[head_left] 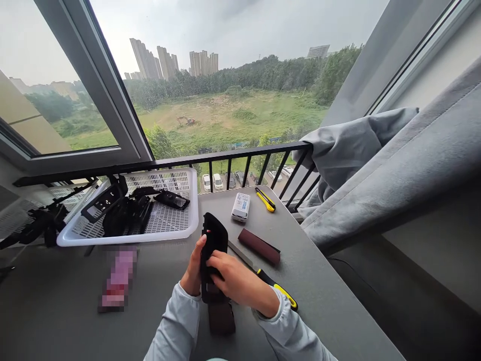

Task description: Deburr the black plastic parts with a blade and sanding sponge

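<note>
My left hand (194, 267) grips a black plastic part (216, 231) by its left edge and holds it tilted up over the table. My right hand (242, 281) is closed, its fingertips pressed into the part's hollow inner side; whatever they pinch is hidden. Below the hands lies a dark brown piece that looks like sandpaper (221, 319). To the right is a rolled dark brown sheet (259, 246). A file with a black and yellow handle (278, 289) lies beside my right hand, its metal blade running up behind the part.
A white slotted basket (191, 215) at the back left holds several black plastic parts (130, 208). A small white box (241, 207) and a yellow utility knife (265, 199) lie near the black railing (248, 165). A blurred pink item (119, 278) lies left on the grey table (158, 301).
</note>
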